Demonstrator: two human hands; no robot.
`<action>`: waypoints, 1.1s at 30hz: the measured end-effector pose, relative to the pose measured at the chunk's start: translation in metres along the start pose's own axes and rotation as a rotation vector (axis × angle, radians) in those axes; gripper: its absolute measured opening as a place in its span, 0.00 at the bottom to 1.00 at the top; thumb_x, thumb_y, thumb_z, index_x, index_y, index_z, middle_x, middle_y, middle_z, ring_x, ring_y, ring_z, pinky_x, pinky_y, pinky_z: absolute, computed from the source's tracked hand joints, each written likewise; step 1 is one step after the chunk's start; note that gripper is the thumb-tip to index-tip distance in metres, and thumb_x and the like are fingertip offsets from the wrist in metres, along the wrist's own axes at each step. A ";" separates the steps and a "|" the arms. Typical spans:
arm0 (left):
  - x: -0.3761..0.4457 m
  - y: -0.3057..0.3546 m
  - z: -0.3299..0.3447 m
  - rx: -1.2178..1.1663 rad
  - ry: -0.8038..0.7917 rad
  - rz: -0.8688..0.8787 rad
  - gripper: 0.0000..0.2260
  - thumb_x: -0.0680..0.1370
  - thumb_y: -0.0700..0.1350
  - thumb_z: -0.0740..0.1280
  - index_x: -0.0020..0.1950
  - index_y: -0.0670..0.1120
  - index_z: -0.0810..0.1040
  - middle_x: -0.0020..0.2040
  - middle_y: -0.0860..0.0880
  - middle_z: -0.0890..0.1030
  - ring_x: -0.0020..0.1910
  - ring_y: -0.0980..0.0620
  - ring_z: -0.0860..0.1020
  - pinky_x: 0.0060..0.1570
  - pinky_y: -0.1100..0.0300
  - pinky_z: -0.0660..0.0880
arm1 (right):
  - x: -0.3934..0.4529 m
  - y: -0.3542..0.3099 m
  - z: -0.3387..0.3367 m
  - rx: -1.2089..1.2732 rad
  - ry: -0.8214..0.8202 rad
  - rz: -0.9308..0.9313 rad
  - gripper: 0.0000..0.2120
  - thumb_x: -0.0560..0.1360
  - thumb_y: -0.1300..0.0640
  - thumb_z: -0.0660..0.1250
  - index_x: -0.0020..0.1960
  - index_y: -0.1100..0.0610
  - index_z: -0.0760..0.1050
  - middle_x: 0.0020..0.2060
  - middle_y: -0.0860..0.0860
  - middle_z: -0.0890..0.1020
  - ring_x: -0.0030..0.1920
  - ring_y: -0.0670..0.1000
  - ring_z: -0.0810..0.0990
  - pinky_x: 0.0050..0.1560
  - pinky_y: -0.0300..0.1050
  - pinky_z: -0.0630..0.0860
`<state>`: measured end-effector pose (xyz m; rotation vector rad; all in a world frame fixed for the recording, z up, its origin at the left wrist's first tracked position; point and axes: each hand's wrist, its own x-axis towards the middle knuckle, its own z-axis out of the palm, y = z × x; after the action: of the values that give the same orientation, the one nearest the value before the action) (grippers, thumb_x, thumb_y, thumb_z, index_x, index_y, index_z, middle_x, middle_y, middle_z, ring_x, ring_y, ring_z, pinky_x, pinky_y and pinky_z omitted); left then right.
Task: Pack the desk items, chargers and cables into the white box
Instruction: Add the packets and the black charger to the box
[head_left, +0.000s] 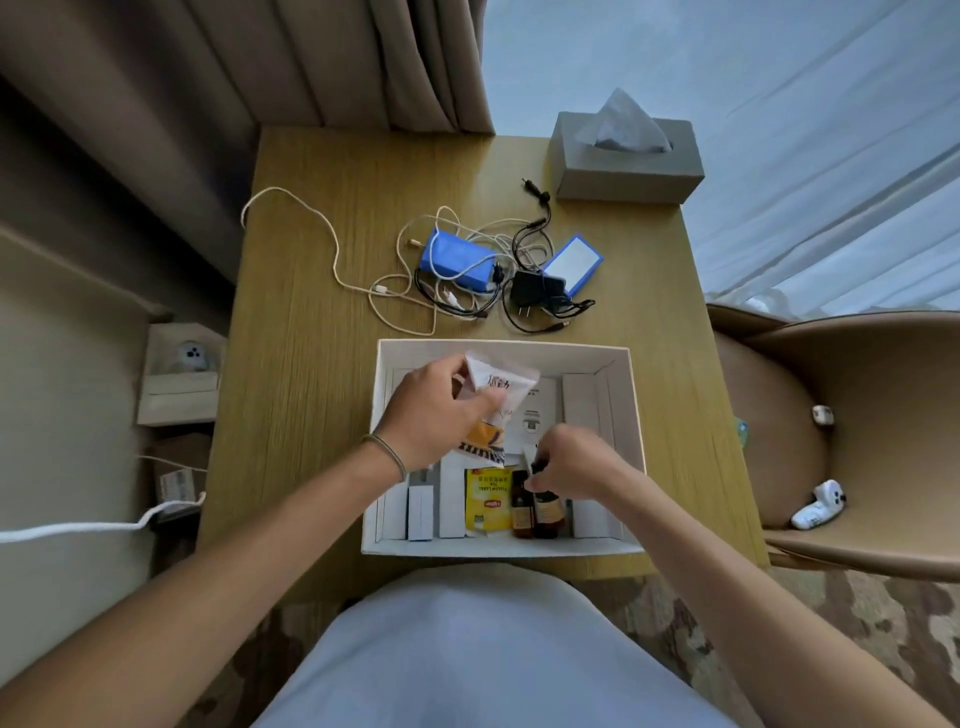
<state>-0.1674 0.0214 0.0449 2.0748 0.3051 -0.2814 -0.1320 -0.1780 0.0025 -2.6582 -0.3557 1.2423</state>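
So the white box (504, 545) sits at the near edge of the wooden counter (311, 364), right in front of the person, and both hands are down inside it. Left hand (431, 415) has its grip pinching a crinkly white-and-orange snack packet (493, 410), held up over the middle of the box. Right hand (566, 462) has its fingers curled around the tops of two small brown bottles (535, 512) standing side by side toward the near wall; can't make out exactly how tight that grip is, but the fingers are clearly wrapped on them. Just left of the bottles there's a yellow tea packet (488, 499), and a few white cartons (421, 506) are lined up along the left side of the box. Not packed yet: a tangle of white and black cables (457, 291) out on the counter beyond the box, wrapped around a blue pouch (454, 257), with a black charger (527, 293) and a blue-edged white card box (574, 262) just beside it. A grey tissue box (623, 166) is at the far right corner, well apart from the pile.
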 end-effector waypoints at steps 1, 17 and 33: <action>-0.003 -0.005 0.003 0.033 -0.014 -0.021 0.11 0.75 0.56 0.71 0.52 0.51 0.81 0.44 0.54 0.84 0.43 0.55 0.83 0.44 0.52 0.81 | 0.000 0.000 0.002 -0.012 0.011 -0.018 0.10 0.72 0.52 0.77 0.42 0.53 0.76 0.38 0.48 0.80 0.36 0.45 0.76 0.30 0.39 0.68; -0.009 -0.030 0.019 0.342 -0.090 -0.135 0.18 0.75 0.49 0.72 0.62 0.50 0.71 0.49 0.48 0.83 0.41 0.51 0.81 0.35 0.59 0.78 | 0.011 -0.020 0.032 -0.206 0.189 -0.242 0.21 0.72 0.48 0.76 0.61 0.54 0.76 0.52 0.52 0.78 0.47 0.54 0.79 0.46 0.50 0.81; 0.047 -0.036 0.070 0.271 0.040 -0.189 0.18 0.74 0.47 0.72 0.62 0.51 0.72 0.45 0.50 0.80 0.48 0.45 0.81 0.35 0.60 0.73 | -0.019 0.012 -0.002 0.046 0.391 -0.219 0.12 0.78 0.60 0.63 0.59 0.52 0.79 0.53 0.49 0.83 0.51 0.52 0.80 0.46 0.46 0.78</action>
<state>-0.1407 -0.0168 -0.0340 2.3233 0.5124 -0.4140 -0.1406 -0.1955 0.0149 -2.6537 -0.5268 0.6420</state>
